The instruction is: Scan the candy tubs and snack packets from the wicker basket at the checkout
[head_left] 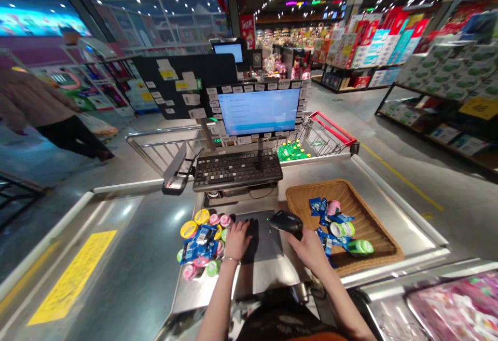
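Head view: left hand [237, 241] extends palm-down, fingers apart, beside packets [201, 243]; right hand [310, 249] grips the scanner [286, 221].

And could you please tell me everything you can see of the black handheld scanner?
The handheld scanner is black, with a rounded, slightly glossy body that looks like plastic. Its head points left across the picture, and a tiny green light shows near that end. The right hand holds its rear, hiding the handle. It overlaps the dark pad and the wicker basket in view; contact with either is unclear.
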Action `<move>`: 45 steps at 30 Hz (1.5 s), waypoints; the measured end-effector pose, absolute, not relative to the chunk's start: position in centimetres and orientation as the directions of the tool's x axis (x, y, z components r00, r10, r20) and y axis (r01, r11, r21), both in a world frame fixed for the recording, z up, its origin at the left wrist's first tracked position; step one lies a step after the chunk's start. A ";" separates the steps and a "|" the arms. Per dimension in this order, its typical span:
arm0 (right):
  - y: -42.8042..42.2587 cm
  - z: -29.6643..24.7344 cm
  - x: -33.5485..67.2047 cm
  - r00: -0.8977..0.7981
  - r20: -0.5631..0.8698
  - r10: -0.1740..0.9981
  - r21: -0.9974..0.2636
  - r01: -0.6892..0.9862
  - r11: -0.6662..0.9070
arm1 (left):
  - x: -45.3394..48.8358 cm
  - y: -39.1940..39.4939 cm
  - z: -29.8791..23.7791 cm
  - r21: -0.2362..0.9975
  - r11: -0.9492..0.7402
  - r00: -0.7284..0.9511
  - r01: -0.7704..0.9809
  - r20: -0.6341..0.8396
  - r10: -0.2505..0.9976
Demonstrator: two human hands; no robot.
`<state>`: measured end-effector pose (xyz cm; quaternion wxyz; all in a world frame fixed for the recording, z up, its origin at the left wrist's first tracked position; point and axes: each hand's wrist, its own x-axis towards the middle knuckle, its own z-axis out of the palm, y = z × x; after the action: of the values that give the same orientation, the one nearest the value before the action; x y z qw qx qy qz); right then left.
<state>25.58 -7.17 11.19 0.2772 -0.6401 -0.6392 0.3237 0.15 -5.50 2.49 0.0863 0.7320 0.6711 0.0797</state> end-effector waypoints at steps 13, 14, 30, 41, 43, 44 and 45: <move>-7.9 11.3 33.5 0.407 -0.049 0.912 -0.765 0.572 -0.296 | 16.0 1.6 7.6 0.427 -0.573 0.543 0.699 0.204 0.814; -8.0 11.2 34.2 0.440 -0.054 0.896 -0.765 0.558 -0.321 | 17.3 2.0 7.7 0.421 -0.596 0.580 0.684 0.183 0.794; -8.8 9.1 40.4 0.593 -0.090 0.800 -0.768 0.470 -0.434 | 29.7 7.5 0.1 0.160 -0.469 0.471 0.869 -0.562 0.680; -8.9 8.8 42.2 0.626 -0.145 0.766 -0.757 0.429 -0.493 | 30.0 5.6 -1.9 0.339 -0.487 0.592 0.805 -0.509 0.625; -9.1 8.6 42.4 0.628 -0.145 0.765 -0.749 0.435 -0.499 | 30.2 5.3 -2.0 0.375 -0.483 0.612 0.791 -0.489 0.622; -9.3 8.5 42.5 0.629 -0.139 0.764 -0.751 0.436 -0.496 | 30.3 5.2 -2.0 0.390 -0.478 0.617 0.787 -0.480 0.624; -9.4 8.4 42.6 0.632 -0.132 0.764 -0.753 0.437 -0.492 | 30.4 5.2 -2.1 0.403 -0.471 0.619 0.784 -0.472 0.627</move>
<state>42.60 -9.44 8.35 0.3522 -0.8318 -0.3608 0.2322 30.38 5.19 -2.06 0.3018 0.8477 0.4164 -0.1301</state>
